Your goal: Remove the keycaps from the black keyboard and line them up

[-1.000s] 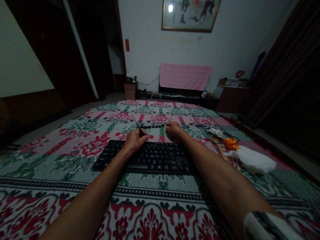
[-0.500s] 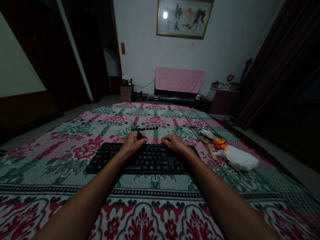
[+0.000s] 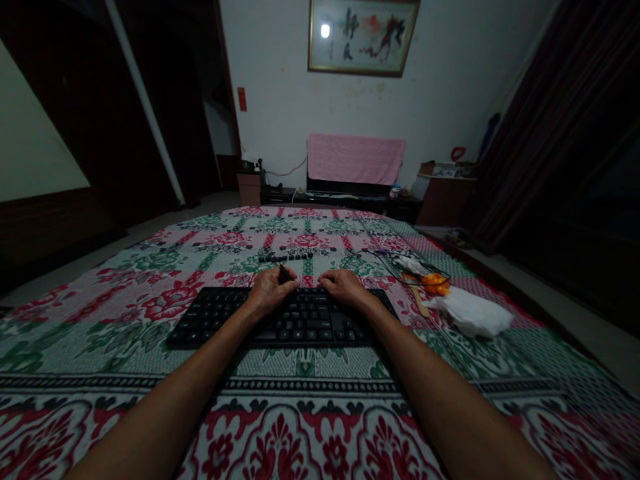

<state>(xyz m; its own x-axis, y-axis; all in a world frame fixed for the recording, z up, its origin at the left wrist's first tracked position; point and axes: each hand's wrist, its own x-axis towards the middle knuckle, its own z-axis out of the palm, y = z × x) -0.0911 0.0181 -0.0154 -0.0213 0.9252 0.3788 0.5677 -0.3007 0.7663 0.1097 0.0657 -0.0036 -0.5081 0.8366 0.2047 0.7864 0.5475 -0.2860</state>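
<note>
The left forearm [image 3: 193,383] and the right forearm [image 3: 440,381] are seen bare, each narrowed toward the wrist [image 3: 254,307]. Bare skin is likewise shown on the left grip [image 3: 270,289] and right grip [image 3: 345,287], by which rounded outlines are presented.

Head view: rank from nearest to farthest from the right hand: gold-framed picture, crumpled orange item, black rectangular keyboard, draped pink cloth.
1. Black rectangular keyboard: partly beneath the right hand.
2. Crumpled orange item: off to the hand's right.
3. Draped pink cloth: ahead, well beyond the hand.
4. Gold-framed picture: farthest ahead, hanging higher than the cloth.
</note>
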